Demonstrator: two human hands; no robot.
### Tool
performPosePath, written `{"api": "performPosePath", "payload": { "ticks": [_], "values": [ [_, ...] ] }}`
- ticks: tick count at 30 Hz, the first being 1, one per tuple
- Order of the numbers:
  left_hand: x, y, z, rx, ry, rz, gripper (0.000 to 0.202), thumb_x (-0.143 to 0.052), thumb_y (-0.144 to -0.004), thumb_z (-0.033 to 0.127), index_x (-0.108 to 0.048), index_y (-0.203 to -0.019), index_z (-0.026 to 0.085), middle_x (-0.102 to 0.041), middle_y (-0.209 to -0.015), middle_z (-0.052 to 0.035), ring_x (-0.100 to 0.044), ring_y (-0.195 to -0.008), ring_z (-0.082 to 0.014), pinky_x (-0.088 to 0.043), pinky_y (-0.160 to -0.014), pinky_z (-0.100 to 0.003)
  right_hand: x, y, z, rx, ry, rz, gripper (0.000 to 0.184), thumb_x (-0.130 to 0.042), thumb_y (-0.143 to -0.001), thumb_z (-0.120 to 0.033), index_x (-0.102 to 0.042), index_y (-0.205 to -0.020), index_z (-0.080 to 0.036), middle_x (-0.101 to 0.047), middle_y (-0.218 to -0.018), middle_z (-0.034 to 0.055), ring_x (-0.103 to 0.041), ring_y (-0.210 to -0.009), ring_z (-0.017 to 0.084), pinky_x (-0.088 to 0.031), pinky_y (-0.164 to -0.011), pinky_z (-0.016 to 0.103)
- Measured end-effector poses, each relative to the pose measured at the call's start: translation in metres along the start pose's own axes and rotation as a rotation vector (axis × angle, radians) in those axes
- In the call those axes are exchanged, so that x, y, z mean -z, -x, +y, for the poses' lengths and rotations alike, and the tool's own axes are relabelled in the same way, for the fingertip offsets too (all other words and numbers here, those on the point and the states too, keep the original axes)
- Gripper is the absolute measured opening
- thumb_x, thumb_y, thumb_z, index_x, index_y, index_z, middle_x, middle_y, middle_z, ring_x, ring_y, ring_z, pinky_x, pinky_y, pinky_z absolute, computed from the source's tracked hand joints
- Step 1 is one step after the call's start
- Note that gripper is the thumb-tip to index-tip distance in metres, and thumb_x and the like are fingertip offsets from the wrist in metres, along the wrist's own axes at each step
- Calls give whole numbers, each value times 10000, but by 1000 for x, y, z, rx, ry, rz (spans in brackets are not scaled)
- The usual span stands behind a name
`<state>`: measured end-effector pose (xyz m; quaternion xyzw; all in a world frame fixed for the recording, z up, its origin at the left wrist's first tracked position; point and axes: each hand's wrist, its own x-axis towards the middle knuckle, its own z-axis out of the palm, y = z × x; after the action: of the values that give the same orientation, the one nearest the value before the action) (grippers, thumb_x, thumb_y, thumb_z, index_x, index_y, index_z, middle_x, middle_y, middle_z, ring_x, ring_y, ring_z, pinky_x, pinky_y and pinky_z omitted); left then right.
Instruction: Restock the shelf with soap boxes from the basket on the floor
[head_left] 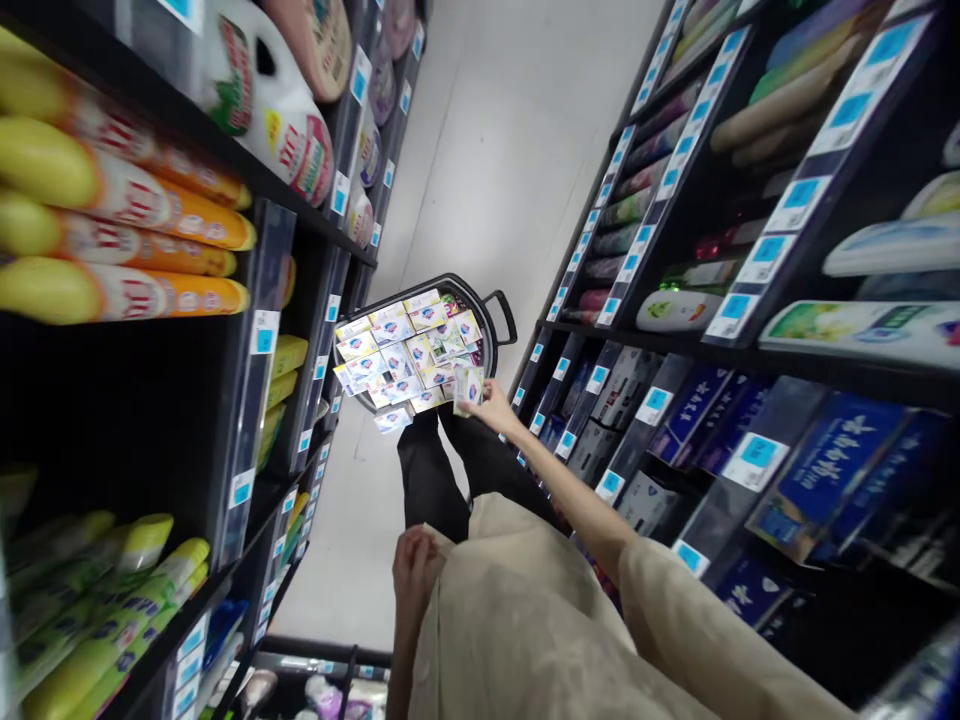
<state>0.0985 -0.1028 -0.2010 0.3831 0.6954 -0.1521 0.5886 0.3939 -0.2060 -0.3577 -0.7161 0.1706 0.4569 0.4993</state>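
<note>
Shelves [675,345] of bottles and cartons are lining both sides of the aisle. Between them a black basket [489,335] is standing, heaped with small packets [405,350]. The right hand [493,408] is reaching out and pinching one box [469,388] at the basket's near rim. The left hand [414,568] is lying curled against the beige garment [525,620]; whether it is gripping the cloth, I cannot tell.
</note>
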Motion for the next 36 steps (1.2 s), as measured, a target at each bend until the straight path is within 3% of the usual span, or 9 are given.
{"api": "performPosePath", "payload": {
  "ticks": [3,6,9,11,15,19,23,30,36],
  "values": [
    [-14,19,44,-326,42,48,727,-946,-688,589,-667,-1257,233,-726,-1340,-173,-703,-1271,-378,-579,-1079,-497,-38,74,-31,18,-236,-195,819,-1026,-513,-423,-501,-1128,-292,-798,-1100,36,-781,-1038,266,-641,-985,448],
    [-23,45,88,-589,112,35,785,-932,-776,529,-603,-1431,248,-598,-1573,-188,-603,-1453,-362,-524,-1187,-486,-73,142,-66,85,-291,-344,884,-1048,-480,-381,-528,-1190,-309,-776,-1145,21,-771,-1051,252,-652,-950,407],
    [-22,71,117,-758,181,73,738,-895,-831,600,-615,-1385,202,-673,-1454,-187,-655,-1373,-350,-528,-1180,-466,-94,192,-95,193,-247,-414,812,-1060,-480,-408,-600,-1141,-296,-767,-1114,21,-760,-1030,253,-654,-936,392],
    [-17,85,127,-798,253,87,726,-856,-858,662,-617,-1356,190,-716,-1352,-167,-702,-1272,-331,-565,-1114,-438,-97,213,-108,215,-222,-473,658,-1009,-607,-526,-651,-1103,-284,-772,-1049,31,-764,-961,259,-667,-846,390],
    [0,103,132,-826,389,58,770,-774,-898,749,-611,-1415,202,-688,-1415,-166,-709,-1247,-311,-588,-1040,-388,-77,231,-127,240,-110,-653,530,-852,-788,-709,-732,-1021,-248,-772,-907,35,-747,-729,232,-596,-596,326],
    [12,112,136,-846,391,-7,734,-718,-897,816,-694,-1280,190,-742,-1301,-147,-742,-1118,-297,-634,-892,-370,-45,242,-142,367,68,-792,588,-855,-791,-738,-763,-997,-195,-792,-886,43,-745,-744,215,-570,-638,300],
    [11,123,143,-832,410,-53,799,-684,-864,891,-719,-1180,158,-781,-1096,-132,-744,-818,-245,-591,-580,-298,-27,250,-162,435,289,-871,683,-711,-867,-855,-745,-904,-174,-770,-739,47,-725,-707,214,-535,-656,298],
    [1,132,162,-799,633,-78,832,-732,-776,920,-720,-1090,150,-780,-933,-98,-685,-654,-205,-513,-437,-267,-33,259,-206,525,605,-763,889,-486,-821,-1046,-635,-569,-207,-492,-416,-8,-444,-422,126,-367,-528,281],
    [8,142,154,-748,809,48,835,-788,-658,945,-763,-865,136,-698,-648,-38,-586,-505,-176,-453,-419,-276,-53,296,-234,676,829,-808,881,-375,-797,-1064,-474,-458,-257,-519,-448,35,-518,-461,187,-394,-510,347]
  ]
}}
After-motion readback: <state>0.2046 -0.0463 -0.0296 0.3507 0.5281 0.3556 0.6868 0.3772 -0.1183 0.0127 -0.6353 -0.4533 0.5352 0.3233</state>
